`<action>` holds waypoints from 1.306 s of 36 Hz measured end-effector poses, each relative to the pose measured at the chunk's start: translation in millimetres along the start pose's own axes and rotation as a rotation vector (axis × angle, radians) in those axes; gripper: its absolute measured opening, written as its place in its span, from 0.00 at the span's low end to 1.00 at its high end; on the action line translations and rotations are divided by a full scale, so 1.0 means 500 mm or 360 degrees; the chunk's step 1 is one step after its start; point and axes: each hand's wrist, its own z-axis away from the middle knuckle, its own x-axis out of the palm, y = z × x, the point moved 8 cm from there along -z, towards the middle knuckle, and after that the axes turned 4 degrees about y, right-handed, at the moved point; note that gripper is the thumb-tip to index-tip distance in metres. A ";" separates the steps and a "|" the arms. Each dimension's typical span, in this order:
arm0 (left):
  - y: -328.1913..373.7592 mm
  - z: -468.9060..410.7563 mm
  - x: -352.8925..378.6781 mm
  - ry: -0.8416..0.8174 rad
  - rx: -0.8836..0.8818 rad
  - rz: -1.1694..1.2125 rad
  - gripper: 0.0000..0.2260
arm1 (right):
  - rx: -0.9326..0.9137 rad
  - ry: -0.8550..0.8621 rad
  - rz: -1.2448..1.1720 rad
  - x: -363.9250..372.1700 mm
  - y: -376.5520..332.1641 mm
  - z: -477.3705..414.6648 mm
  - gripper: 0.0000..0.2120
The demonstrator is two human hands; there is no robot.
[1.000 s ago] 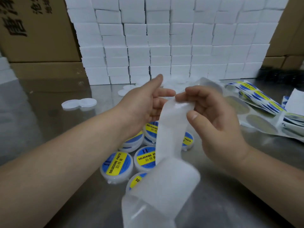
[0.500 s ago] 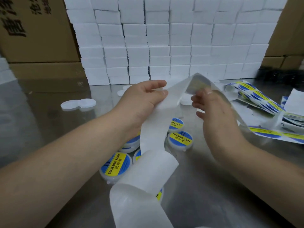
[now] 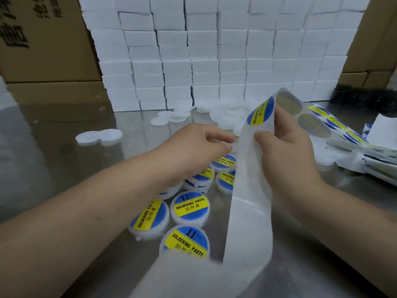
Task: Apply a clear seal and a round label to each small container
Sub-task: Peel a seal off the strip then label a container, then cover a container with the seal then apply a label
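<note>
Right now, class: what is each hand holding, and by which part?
The right hand pinches the label backing strip near its upper end, just below a round label. The left hand holds nothing visible.

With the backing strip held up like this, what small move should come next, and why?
Probably the left hand should reach across and peel the round blue-and-yellow label off the white backing strip. The right hand holds that strip up with the label exposed at its bend, while the left hand, its fingers curled, hovers just beside it.
</note>
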 end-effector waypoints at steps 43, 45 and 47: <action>-0.041 -0.272 0.055 0.0110 0.0453 -0.1768 0.15 | 0.0125 0.0032 0.0101 -0.003 0.030 0.002 0.30; -0.045 -0.272 0.047 0.0139 0.0419 -0.1745 0.15 | 0.0136 0.0019 0.0102 -0.001 0.031 0.004 0.30; -0.037 -0.266 0.031 0.0239 0.0372 -0.1619 0.16 | 0.0135 -0.0002 0.0110 0.001 0.030 0.005 0.30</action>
